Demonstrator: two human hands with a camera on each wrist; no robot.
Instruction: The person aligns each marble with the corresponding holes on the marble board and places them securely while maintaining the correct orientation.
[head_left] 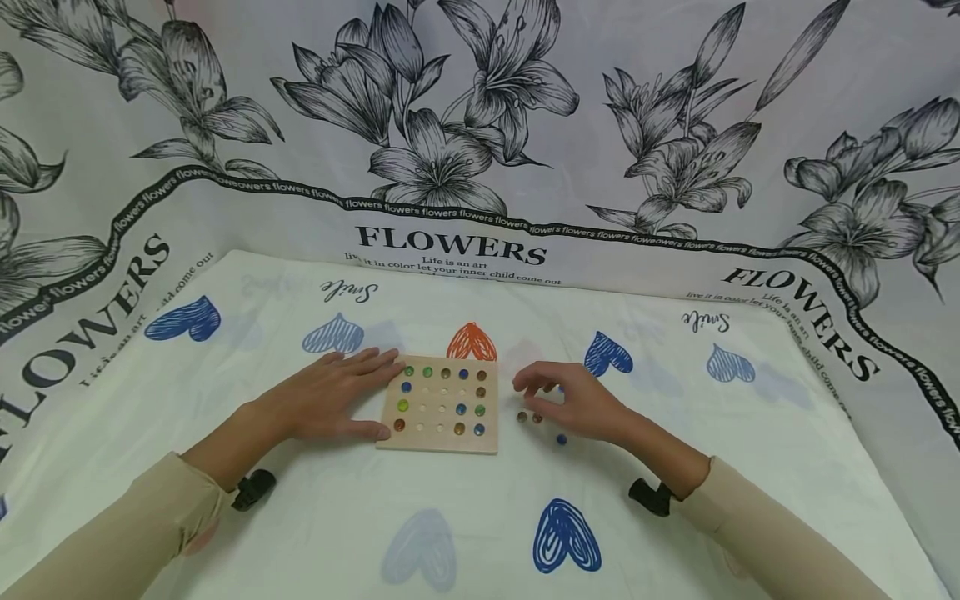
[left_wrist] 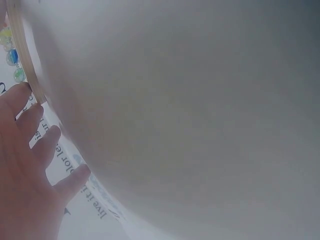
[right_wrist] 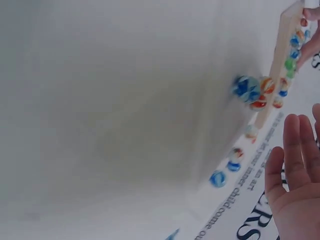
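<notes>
A pale wooden board with rows of small round hollows lies on the cloth. Glass marbles sit in many of its hollows, while several in the middle columns are bare. My left hand rests at the board's left side, fingers spread along the upper edge and thumb at the lower corner. My right hand is above the cloth to the right of the board, fingers loosely bent, with no marble seen in it. Beneath and beside it lie loose marbles, among them a blue one and a brownish one.
White cloth printed with hearts covers the table. A red heart print shows just behind the board. At the back and sides hangs a curtain with black flower drawings. Dark wrist devices sit below both wrists.
</notes>
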